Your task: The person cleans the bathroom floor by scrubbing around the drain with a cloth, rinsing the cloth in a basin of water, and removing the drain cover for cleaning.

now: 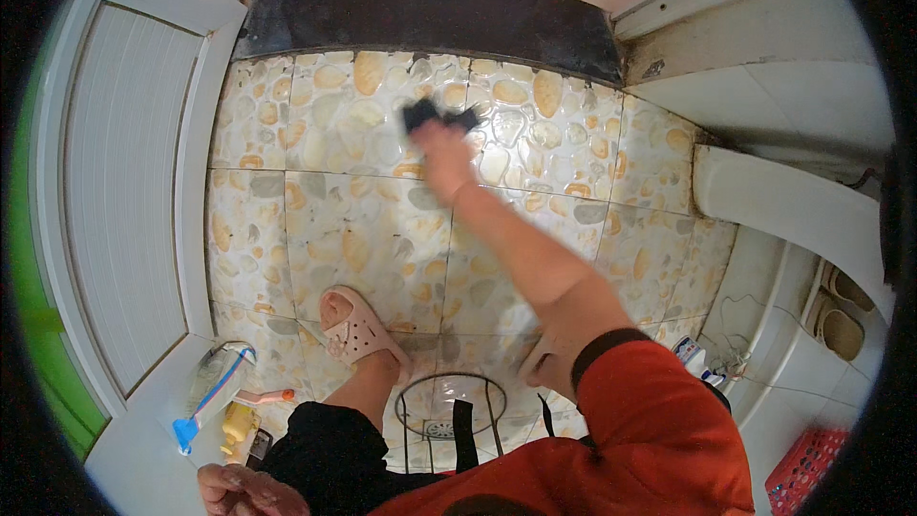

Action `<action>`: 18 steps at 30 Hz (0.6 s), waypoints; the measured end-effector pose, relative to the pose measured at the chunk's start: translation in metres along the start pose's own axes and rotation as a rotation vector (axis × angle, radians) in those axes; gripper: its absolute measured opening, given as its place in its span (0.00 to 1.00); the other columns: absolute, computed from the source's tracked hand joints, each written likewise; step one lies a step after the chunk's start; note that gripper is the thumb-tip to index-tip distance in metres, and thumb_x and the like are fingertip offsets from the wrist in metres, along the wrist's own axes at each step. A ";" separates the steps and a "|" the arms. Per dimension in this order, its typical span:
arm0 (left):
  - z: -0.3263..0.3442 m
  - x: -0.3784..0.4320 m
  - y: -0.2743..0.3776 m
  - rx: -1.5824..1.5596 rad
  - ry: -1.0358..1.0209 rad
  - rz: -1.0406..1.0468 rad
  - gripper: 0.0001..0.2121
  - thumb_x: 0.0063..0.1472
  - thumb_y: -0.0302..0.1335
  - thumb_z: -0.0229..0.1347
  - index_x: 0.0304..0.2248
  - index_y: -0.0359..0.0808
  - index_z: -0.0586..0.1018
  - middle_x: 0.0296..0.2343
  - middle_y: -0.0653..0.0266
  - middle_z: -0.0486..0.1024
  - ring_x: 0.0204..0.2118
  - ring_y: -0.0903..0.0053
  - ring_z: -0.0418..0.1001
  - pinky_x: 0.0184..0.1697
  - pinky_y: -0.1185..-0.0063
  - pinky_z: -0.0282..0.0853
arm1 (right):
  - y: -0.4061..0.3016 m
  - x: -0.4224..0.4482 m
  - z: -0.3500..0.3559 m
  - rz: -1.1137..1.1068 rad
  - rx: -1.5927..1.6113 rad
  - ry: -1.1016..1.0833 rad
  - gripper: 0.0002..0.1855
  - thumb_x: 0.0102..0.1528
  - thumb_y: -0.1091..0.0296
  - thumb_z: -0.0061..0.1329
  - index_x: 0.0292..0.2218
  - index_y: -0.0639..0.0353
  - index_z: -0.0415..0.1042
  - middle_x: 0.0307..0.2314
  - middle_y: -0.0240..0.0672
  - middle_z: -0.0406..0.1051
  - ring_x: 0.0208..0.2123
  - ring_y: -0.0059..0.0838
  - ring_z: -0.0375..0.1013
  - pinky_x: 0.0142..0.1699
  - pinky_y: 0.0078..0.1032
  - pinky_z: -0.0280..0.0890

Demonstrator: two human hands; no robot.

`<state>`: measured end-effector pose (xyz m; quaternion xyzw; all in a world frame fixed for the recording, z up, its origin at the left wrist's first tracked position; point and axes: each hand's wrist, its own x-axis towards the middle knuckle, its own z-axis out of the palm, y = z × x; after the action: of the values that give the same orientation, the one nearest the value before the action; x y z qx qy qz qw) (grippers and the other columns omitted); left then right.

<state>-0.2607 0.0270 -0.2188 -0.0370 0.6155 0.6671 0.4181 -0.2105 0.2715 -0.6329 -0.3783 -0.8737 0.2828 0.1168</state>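
Note:
My right hand [445, 154] is closed around a dark cloth [426, 117], blurred, over the glossy pebble-patterned tile floor [358, 229]. The cloth spreads out on both sides of my fingers near the far part of the floor. At the lower left my left hand [247, 491] rests close to my knee with its fingers curled; whether it holds anything does not show. Below my body stands a round metal wire frame [451, 375], with a floor drain [440, 430] seen through it.
A dark threshold [430, 14] crosses the far edge. A white panelled door [136, 186] stands left. A brush with an orange-tipped handle [265, 396] and a yellow bottle [238, 426] lie lower left. On the right are a white bottle [689, 354], slippers [839, 333] and a red basket [806, 466].

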 end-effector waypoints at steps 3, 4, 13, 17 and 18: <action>0.004 -0.003 0.001 -0.019 -0.044 -0.030 0.09 0.52 0.24 0.43 0.35 0.32 0.66 0.27 0.60 0.66 0.22 0.78 0.62 0.24 0.80 0.58 | -0.063 -0.083 0.035 -0.312 0.052 -0.317 0.14 0.39 0.75 0.38 0.31 0.51 0.66 0.30 0.33 0.62 0.29 0.38 0.60 0.33 0.34 0.59; 0.007 -0.004 0.002 -0.001 -0.065 -0.046 0.09 0.52 0.25 0.44 0.35 0.32 0.66 0.26 0.60 0.66 0.22 0.78 0.62 0.24 0.80 0.58 | -0.077 -0.107 0.035 -0.343 0.108 -0.494 0.15 0.39 0.75 0.38 0.33 0.51 0.66 0.32 0.32 0.62 0.31 0.38 0.60 0.36 0.33 0.59; -0.008 -0.035 -0.009 -0.070 -0.109 -0.090 0.09 0.53 0.25 0.42 0.35 0.33 0.65 0.27 0.61 0.65 0.22 0.78 0.60 0.25 0.81 0.56 | -0.009 -0.152 -0.085 0.301 0.989 -0.241 0.26 0.35 0.87 0.32 0.39 0.61 0.62 0.34 0.30 0.63 0.41 0.23 0.58 0.48 0.20 0.50; -0.014 -0.039 -0.008 -0.071 -0.176 -0.099 0.09 0.54 0.25 0.42 0.35 0.33 0.65 0.27 0.61 0.65 0.22 0.78 0.59 0.25 0.81 0.55 | 0.146 -0.191 -0.163 0.478 0.380 0.227 0.27 0.35 0.85 0.34 0.41 0.59 0.61 0.35 0.30 0.63 0.35 0.22 0.62 0.42 0.17 0.55; -0.016 -0.039 -0.008 -0.065 -0.185 -0.102 0.08 0.54 0.25 0.41 0.35 0.33 0.65 0.27 0.61 0.65 0.22 0.78 0.59 0.25 0.81 0.55 | 0.169 -0.202 -0.174 0.659 0.375 0.317 0.26 0.35 0.84 0.34 0.40 0.59 0.62 0.34 0.32 0.63 0.35 0.25 0.62 0.42 0.20 0.56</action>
<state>-0.2377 -0.0073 -0.2068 -0.0201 0.5495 0.6651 0.5053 0.1012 0.2887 -0.5876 -0.6490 -0.6100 0.3978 0.2203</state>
